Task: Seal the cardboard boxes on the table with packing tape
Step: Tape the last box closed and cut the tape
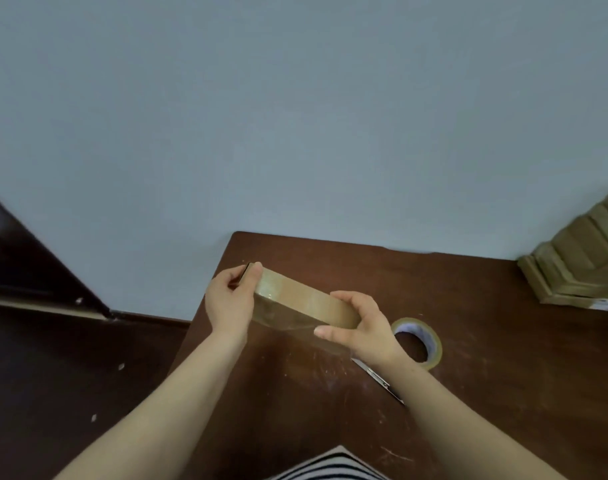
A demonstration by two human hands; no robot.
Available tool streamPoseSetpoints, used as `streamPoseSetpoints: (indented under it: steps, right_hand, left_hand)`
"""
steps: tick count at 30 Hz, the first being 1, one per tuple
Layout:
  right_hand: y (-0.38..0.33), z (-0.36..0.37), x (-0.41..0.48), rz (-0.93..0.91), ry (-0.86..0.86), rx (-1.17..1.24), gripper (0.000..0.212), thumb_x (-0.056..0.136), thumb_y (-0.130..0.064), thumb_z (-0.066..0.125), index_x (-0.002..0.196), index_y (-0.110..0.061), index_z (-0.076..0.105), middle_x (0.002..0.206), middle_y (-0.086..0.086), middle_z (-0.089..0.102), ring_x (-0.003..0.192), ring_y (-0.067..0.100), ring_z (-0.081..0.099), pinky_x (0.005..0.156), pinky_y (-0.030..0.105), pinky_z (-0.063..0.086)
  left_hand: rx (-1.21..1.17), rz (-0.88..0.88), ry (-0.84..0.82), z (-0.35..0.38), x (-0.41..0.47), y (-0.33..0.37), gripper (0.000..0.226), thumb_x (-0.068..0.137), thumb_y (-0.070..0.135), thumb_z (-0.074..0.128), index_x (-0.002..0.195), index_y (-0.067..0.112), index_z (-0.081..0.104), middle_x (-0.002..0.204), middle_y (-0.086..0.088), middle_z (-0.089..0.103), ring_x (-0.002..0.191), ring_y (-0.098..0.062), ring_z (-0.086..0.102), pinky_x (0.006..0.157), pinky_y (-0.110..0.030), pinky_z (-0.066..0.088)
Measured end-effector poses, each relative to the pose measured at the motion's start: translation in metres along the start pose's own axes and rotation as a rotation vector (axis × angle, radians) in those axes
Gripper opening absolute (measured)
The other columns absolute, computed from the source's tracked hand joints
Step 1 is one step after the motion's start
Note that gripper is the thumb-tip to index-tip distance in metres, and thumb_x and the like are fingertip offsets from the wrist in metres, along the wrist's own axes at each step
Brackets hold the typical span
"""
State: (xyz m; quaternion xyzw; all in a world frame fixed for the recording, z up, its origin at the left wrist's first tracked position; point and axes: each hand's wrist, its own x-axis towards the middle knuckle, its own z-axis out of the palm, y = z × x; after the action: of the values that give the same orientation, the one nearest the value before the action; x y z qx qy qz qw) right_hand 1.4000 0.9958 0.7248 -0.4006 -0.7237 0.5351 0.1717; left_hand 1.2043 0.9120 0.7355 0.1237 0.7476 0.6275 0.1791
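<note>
A small flat cardboard box (302, 301), glossy with clear tape, is held above the dark wooden table (486, 358). My left hand (231, 299) grips its far left end, thumb over the top edge. My right hand (358, 329) holds the near right end, fingers curled over the top and thumb along the lower side. A loose strip of clear tape (295, 332) hangs below the box. A roll of clear packing tape (422, 341) lies flat on the table just right of my right hand.
A stack of taped cardboard boxes (579, 261) stands at the table's far right by the wall. A thin metal blade or scissors (378, 379) lies under my right wrist. The table's left edge drops to a dark floor (70, 358).
</note>
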Motion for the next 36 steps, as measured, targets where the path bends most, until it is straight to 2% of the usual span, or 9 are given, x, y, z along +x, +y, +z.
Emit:
streamPoseSetpoints:
  steps: [7,12,15,18,21,27,29,32,36]
  right_hand:
    - [-0.01,0.002,0.001,-0.168,0.045,-0.236,0.06,0.075,-0.035,0.078,0.129,-0.042,0.052,0.109,-0.02,0.052,0.112,0.011,0.046,0.106,0.04,0.029]
    - [-0.027,-0.013,0.004,-0.105,-0.01,0.108,0.051,0.07,-0.017,0.084,0.112,-0.038,0.064,0.107,-0.01,0.063,0.099,0.009,0.061,0.079,0.012,0.048]
    - [-0.033,-0.024,0.004,-0.017,0.035,0.468,0.035,0.066,-0.021,0.084,0.099,-0.027,0.076,0.101,0.0,0.074,0.09,0.013,0.07,0.07,0.019,0.054]
    - [-0.036,-0.027,0.004,0.024,0.071,0.665,0.027,0.071,-0.03,0.078,0.098,-0.026,0.077,0.095,0.001,0.075,0.081,0.012,0.069,0.068,0.027,0.057]
    - [-0.038,-0.025,0.006,0.042,0.11,0.696,0.026,0.074,-0.036,0.074,0.099,-0.03,0.076,0.093,-0.002,0.075,0.075,0.009,0.066,0.059,0.029,0.054]
    - [-0.043,-0.018,0.01,0.094,0.111,0.736,0.017,0.09,-0.032,0.064,0.1,-0.024,0.075,0.094,-0.002,0.075,0.073,0.008,0.069,0.052,0.026,0.053]
    - [-0.043,-0.021,0.012,0.134,0.129,0.717,0.019,0.093,-0.032,0.059,0.101,-0.024,0.074,0.096,-0.004,0.074,0.077,0.007,0.069,0.058,0.028,0.056]
    - [-0.042,-0.026,0.01,0.064,0.163,0.575,0.029,0.091,-0.031,0.061,0.119,-0.027,0.063,0.124,-0.004,0.062,0.114,0.011,0.058,0.097,0.037,0.049]
    - [-0.042,-0.031,-0.002,-0.278,-0.033,0.166,0.083,0.062,-0.014,0.066,0.134,-0.049,0.042,0.15,-0.01,0.029,0.137,0.002,0.029,0.105,0.02,0.035]
  left_hand:
    - [0.06,0.013,-0.119,-0.01,-0.002,0.003,0.063,0.079,0.057,0.065,0.135,0.033,0.051,0.123,0.019,0.053,0.114,-0.006,0.048,0.102,-0.033,0.039]
    - [0.012,-0.052,-0.192,-0.019,0.01,0.015,0.042,0.082,0.057,0.063,0.116,0.032,0.066,0.113,0.015,0.062,0.11,-0.01,0.055,0.105,-0.039,0.041]
    - [-0.009,-0.077,-0.199,-0.025,0.017,0.02,0.048,0.077,0.066,0.059,0.105,0.029,0.07,0.111,0.008,0.068,0.114,-0.018,0.058,0.104,-0.04,0.041]
    - [-0.069,-0.084,-0.168,-0.026,0.015,0.022,0.059,0.08,0.064,0.059,0.123,0.023,0.06,0.126,0.005,0.06,0.122,-0.016,0.052,0.103,-0.032,0.038]
    - [-0.244,-0.272,-0.367,-0.02,0.002,0.028,0.068,0.063,0.071,0.065,0.117,0.03,0.056,0.119,-0.002,0.061,0.107,-0.017,0.061,0.094,-0.037,0.046]
    - [-0.38,-0.336,-0.528,0.0,-0.016,0.03,0.061,0.059,0.033,0.082,0.112,0.007,0.065,0.097,-0.009,0.074,0.082,-0.02,0.071,0.069,-0.033,0.058]
    - [-0.416,-0.35,-0.503,0.001,-0.014,0.031,0.057,0.06,0.029,0.081,0.109,0.005,0.065,0.092,-0.008,0.075,0.078,-0.019,0.072,0.062,-0.029,0.057]
    - [-0.456,-0.412,-0.457,0.001,-0.008,0.03,0.052,0.061,0.029,0.082,0.104,0.006,0.065,0.085,-0.005,0.075,0.076,-0.018,0.073,0.06,-0.031,0.057]
    - [-0.449,-0.515,-0.378,0.002,-0.003,0.031,0.048,0.064,0.027,0.083,0.103,0.009,0.062,0.076,-0.005,0.075,0.071,-0.017,0.073,0.054,-0.031,0.056]
